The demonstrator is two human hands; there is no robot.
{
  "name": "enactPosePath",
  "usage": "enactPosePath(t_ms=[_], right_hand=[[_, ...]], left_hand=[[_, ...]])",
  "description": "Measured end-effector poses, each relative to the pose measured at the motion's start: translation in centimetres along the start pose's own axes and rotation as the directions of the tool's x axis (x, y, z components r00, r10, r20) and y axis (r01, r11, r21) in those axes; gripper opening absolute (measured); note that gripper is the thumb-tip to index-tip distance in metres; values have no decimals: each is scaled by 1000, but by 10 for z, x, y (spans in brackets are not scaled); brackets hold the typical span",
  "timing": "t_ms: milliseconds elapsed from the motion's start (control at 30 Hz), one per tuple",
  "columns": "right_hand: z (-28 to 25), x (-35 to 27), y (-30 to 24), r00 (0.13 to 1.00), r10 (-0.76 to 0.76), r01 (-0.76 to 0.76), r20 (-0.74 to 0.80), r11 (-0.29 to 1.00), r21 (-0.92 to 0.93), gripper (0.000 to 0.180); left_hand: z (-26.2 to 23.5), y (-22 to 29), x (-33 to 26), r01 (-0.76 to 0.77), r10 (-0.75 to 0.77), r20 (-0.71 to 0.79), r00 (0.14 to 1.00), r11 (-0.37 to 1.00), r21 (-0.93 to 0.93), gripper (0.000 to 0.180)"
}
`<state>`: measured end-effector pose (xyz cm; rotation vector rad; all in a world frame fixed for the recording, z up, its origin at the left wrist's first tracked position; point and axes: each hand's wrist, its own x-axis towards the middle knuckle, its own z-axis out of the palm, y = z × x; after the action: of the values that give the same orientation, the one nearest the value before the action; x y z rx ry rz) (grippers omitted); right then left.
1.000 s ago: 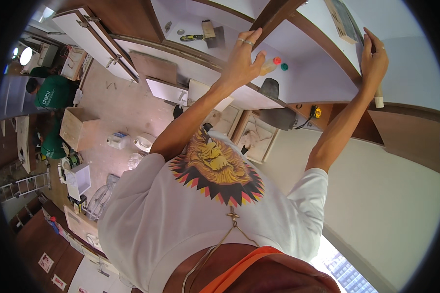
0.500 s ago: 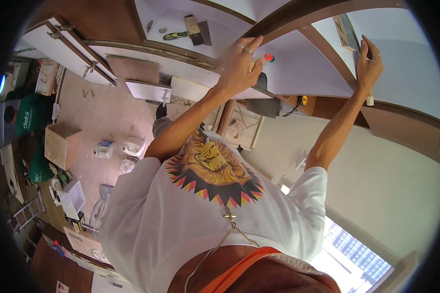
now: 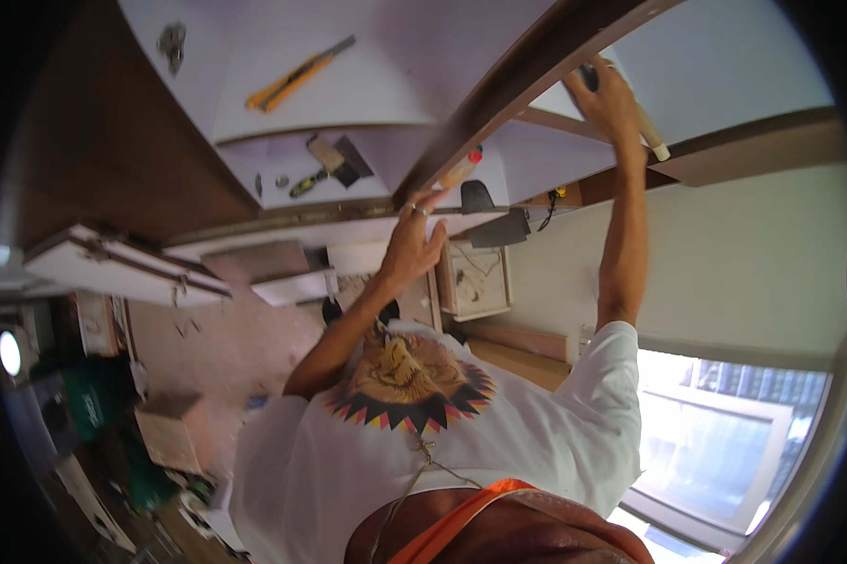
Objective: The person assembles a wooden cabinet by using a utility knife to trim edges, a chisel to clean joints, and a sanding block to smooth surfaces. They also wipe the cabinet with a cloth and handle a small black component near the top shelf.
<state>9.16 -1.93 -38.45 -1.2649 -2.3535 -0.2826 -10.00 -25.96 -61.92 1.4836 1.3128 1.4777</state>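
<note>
Both hands had shifted along the dark wooden beam [image 3: 536,70]: left hand [image 3: 414,240] spread open beneath it, right hand [image 3: 616,94] gripping a pale-handled tool [image 3: 651,132], repositioning seemingly underway

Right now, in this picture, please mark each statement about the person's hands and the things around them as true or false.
1. The left hand touches the dark wooden beam with its fingers spread. True.
2. The right hand is empty. False: it is shut on a pale-handled tool, up at the beam.
3. The yellow utility knife lies on the white board, apart from both hands. True.
4. The shirt is plain black. False: it is white, with a lion print.
5. Both arms hang down. False: both are raised toward the beam.
</note>
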Motion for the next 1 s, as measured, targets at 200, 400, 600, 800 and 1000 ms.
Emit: enactPosePath(t_ms=[200, 400, 600, 800, 1000], right_hand=[[12, -46, -14, 837, 213, 0, -504, 922, 388, 53], [14, -131, -122, 790, 501, 99, -355, 466, 879, 57], [-9, -100, -149, 838, 213, 231, -502, 695, 681, 69], [-20, -63, -54, 585, 347, 155, -733, 839, 522, 46], [26, -30, 15, 623, 283, 195, -729, 846, 496, 26]], left_hand=[[-28, 65, 41, -220, 222, 48, 974, 975, -43, 44], [-23, 144, 110, -613, 608, -99, 788, 789, -41, 64], [1, 174, 137, -685, 636, -343, 692, 728, -31, 65], [7, 182, 175, -610, 661, -402, 633, 746, 266, 61], [21, 205, 206, -606, 776, -463, 429, 627, 490, 60]])
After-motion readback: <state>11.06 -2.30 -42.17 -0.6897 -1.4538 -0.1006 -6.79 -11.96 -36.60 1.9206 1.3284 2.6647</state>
